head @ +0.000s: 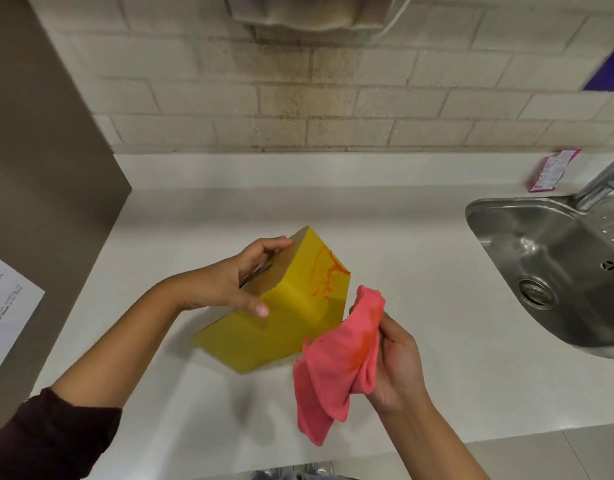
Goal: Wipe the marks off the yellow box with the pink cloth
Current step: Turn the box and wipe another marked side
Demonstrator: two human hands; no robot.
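Holding the yellow box (281, 327) tilted above the white counter (419, 271), the left hand (229, 282) has its grip closed over the box's upper left edge: the fingers curl over the brown cardboard side at the far end and the thumb (260, 309) presses on the yellow face that looks toward the camera. The box sits near the middle of the scene, one low corner pointing down toward the counter; whether that corner touches the surface cannot be told. Orange-red marks (324, 275) run in thin lines and a smear across the upper right part of the yellow face, close to its far right corner. Just right of the box, the right hand (395, 362) has its grip closed on the pink cloth (336, 362), which is bunched between fingers and palm, with loose folds hanging down toward the near edge of the counter. An orange stain shows on the cloth near the fingers. The top of the cloth is close beside the box's right edge, and it does not lie on the marks. A steel sink (547, 268) is set into the counter at the far right, with a tap (599, 183) above it and a small pink packet (553, 170) against the tiled wall (298, 98). A dark sleeve (56, 441) covers the left forearm at the near left.
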